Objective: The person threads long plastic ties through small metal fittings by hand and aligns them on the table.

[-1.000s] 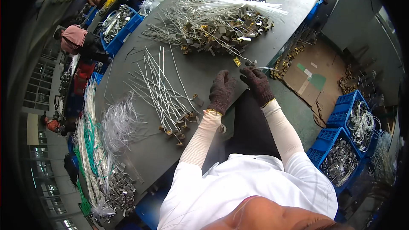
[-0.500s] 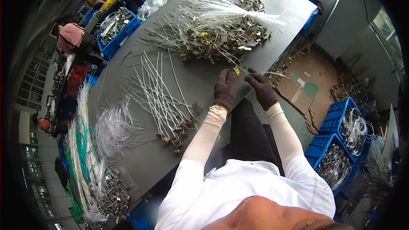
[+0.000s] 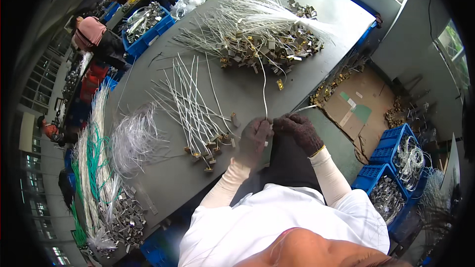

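Both my hands wear dark knitted gloves and meet at the table's near edge. My left hand (image 3: 255, 138) is closed on a white wire (image 3: 263, 89), which runs up to the heap of wires. My right hand (image 3: 299, 131) is pinched beside it, with a thin whitish strand (image 3: 306, 108) sticking out past its fingers; their tips are partly hidden. Beyond my hands a small brass-coloured piece (image 3: 280, 85) lies on the table at the end of a bent wire. The large heap of metal blocks (image 3: 269, 44) carries many white wires, with a white bundle (image 3: 302, 21) across its top.
On the grey table (image 3: 198, 188), left of my hands, lie crossed wires with metal ends (image 3: 190, 109) and a clear strand tangle (image 3: 136, 138). Long white and green bundles (image 3: 94, 153) lie farther left. Blue crates (image 3: 373, 178) and cardboard (image 3: 356, 109) are at right. Co-workers (image 3: 89, 32) stand beyond.
My hands have drawn back toward my body and closer together. A white wire now stretches from the heap to my left hand. The brass-coloured piece is now apart from my fingers.
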The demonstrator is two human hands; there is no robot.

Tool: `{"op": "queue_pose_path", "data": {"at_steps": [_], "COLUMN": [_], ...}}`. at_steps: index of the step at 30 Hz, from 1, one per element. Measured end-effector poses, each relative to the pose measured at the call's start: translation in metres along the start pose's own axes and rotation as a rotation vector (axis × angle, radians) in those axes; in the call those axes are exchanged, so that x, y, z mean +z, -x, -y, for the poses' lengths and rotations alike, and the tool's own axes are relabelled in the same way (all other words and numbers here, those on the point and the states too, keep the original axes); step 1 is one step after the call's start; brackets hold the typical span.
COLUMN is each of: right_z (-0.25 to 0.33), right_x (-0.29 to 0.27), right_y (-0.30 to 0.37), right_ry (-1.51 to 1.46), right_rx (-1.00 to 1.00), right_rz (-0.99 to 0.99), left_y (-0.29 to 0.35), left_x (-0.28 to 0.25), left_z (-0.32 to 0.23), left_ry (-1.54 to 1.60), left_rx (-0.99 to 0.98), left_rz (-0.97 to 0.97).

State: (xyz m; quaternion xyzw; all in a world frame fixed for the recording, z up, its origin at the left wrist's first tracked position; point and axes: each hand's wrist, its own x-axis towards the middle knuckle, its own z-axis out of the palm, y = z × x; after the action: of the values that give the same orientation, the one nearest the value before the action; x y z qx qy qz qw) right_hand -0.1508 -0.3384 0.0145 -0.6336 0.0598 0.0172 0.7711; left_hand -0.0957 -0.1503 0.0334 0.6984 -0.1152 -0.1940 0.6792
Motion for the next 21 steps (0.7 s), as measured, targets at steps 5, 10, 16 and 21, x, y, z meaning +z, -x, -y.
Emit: {"op": "queue_pose_path", "data": {"at_steps": [5,10,16,21], "right_z": [0.013,0.022,0.066,0.098], "right_x": [0.038,0.071,0.056,0.030], "right_y": [-0.019,-0.042,-0.084,-0.113], "right_ry": [-0.544,-0.595,-0.508,-0.464], "right_rx": [0.102,0.022,-0.148,-0.295], "right_rz": [0.058,0.102,-0.033,-0.157], "left_y": [0.075,0.142,0.191,0.214], "left_x": [-0.040,-0.091,-0.141,-0.158], "left_z": [0.022,0.044,0.048,0.048], "left_ry": [-0.516,-0.696,-0.559,-0.460], "left_rx": [0.258,0.414,-0.079,-0.252], "left_rz": [0.009,-0.117,-0.249,-0.225]}}
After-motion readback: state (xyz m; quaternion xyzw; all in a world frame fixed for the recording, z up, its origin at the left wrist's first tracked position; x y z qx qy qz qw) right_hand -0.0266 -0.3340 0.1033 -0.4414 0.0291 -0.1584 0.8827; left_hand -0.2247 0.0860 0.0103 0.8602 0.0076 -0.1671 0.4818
